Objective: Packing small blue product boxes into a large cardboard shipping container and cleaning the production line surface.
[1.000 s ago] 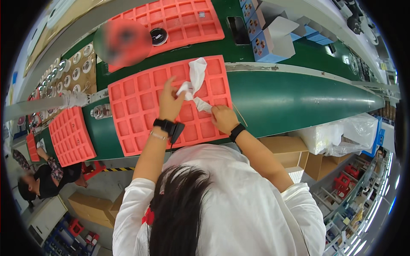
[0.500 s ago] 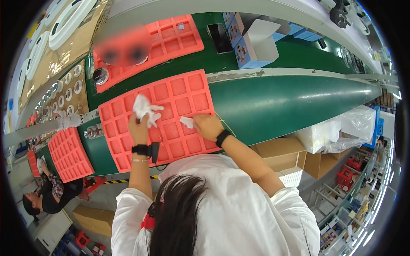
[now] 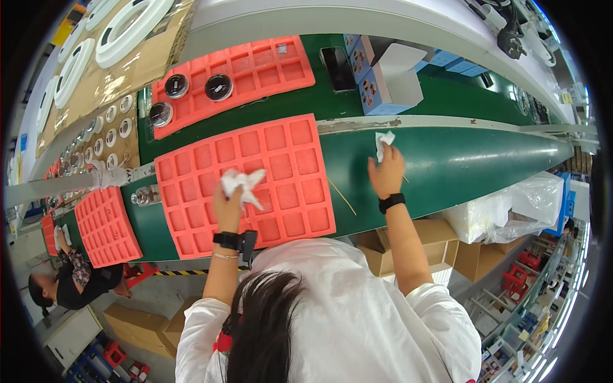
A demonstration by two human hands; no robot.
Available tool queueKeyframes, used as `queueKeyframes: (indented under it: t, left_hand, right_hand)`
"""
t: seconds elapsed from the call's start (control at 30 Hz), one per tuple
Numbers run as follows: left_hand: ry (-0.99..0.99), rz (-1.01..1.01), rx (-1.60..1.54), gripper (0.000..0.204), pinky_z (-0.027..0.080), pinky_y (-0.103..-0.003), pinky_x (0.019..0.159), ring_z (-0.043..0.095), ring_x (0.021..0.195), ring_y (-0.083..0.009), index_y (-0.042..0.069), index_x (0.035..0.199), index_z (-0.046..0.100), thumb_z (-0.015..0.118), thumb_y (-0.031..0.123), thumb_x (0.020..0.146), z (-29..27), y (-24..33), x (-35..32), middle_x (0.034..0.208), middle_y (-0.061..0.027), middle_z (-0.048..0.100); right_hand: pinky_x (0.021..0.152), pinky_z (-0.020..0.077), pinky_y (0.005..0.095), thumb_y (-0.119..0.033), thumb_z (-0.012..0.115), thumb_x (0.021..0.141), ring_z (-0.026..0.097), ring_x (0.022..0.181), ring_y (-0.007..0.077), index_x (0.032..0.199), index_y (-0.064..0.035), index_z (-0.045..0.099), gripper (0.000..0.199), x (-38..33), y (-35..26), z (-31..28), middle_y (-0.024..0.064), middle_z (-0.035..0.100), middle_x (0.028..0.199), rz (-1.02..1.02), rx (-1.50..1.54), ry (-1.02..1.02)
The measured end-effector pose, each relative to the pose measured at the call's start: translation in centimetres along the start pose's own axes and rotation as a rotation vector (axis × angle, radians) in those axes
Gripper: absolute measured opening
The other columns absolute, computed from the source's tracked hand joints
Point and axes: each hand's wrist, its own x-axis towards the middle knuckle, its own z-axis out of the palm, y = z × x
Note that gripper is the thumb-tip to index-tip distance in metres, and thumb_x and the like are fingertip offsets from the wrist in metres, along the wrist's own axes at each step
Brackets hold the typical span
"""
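A crumpled white tissue [image 3: 241,184] is gripped in my left hand [image 3: 228,209], over the middle of the near red compartment tray [image 3: 288,139]. Off the tray's right side, my right hand [image 3: 387,175] is above the green table with a smaller white tissue piece [image 3: 384,142] pinched at its fingertips. Just left of that hand, a thin stick [image 3: 343,196] lies by the tray's right edge. The tray's visible compartments hold no parts; my left hand and its tissue cover some of them.
Behind lies another red tray [image 3: 255,64] with round black-topped parts [image 3: 219,87] on it. A phone [image 3: 338,69] and an open blue box [image 3: 378,89] stand to its right. Cardboard boxes [image 3: 421,237] are below the right edge. Another person [image 3: 80,277] works at far left.
My right hand has moved right, off the tray and over the green table, carrying the small tissue piece. My left hand has shifted slightly right and nearer with its tissue.
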Motion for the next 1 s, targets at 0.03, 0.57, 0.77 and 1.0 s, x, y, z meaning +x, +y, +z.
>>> queueKeyframes:
  t: [0.03, 0.57, 0.77, 1.0]
  left_hand:
    - [-0.072, 0.050, 0.016, 0.031, 0.052, -0.030, 0.072, 0.063, 0.086, -0.0147, -0.001, 0.119, 0.061, 0.067, 0.006, 0.090, 1.9, -0.1, -0.1, 0.102, -0.0073, 0.068]
    - [-0.072, -0.209, 0.068, 0.021, 0.051, -0.028, 0.064, 0.064, 0.081, -0.0126, 0.000, 0.109, 0.063, 0.065, 0.014, 0.094, 2.3, -4.0, 2.3, 0.097, -0.0071, 0.068]
    - [-0.026, -0.303, -0.378, 0.025, 0.059, -0.032, 0.064, 0.069, 0.084, -0.0184, 0.001, 0.115, 0.061, 0.056, 0.019, 0.099, -1.8, -6.5, 3.3, 0.103, -0.0090, 0.069]
    - [-0.072, -0.328, -0.372, 0.030, 0.062, -0.035, 0.069, 0.070, 0.088, -0.0218, 0.000, 0.119, 0.059, 0.056, 0.019, 0.097, -1.4, -5.2, 3.4, 0.109, -0.0117, 0.070]
  right_hand:
    - [0.087, 0.0484, 0.0493, -0.018, 0.069, 0.085, 0.060, 0.103, 0.0392, 0.110, -0.0026, 0.066, 0.029, 0.9, -1.6, -0.3, 0.0208, 0.064, 0.110, -0.032, 0.074, -0.061]
    - [0.078, 0.0568, 0.0439, -0.025, 0.080, 0.073, 0.071, 0.085, 0.0362, 0.082, -0.0037, 0.076, 0.024, 13.6, 1.5, 16.4, 0.0199, 0.074, 0.090, 0.430, 0.056, -0.439]
    - [0.072, 0.0554, 0.0391, -0.016, 0.072, 0.081, 0.071, 0.077, 0.0273, 0.086, -0.0026, 0.075, 0.015, 8.1, -7.4, 8.4, 0.0140, 0.074, 0.085, -0.025, 0.784, -0.678]
    - [0.070, 0.0557, 0.0378, -0.014, 0.069, 0.084, 0.071, 0.075, 0.0275, 0.092, -0.0021, 0.075, 0.016, 7.5, -6.1, 9.3, 0.0149, 0.074, 0.085, 0.114, 0.746, -0.584]
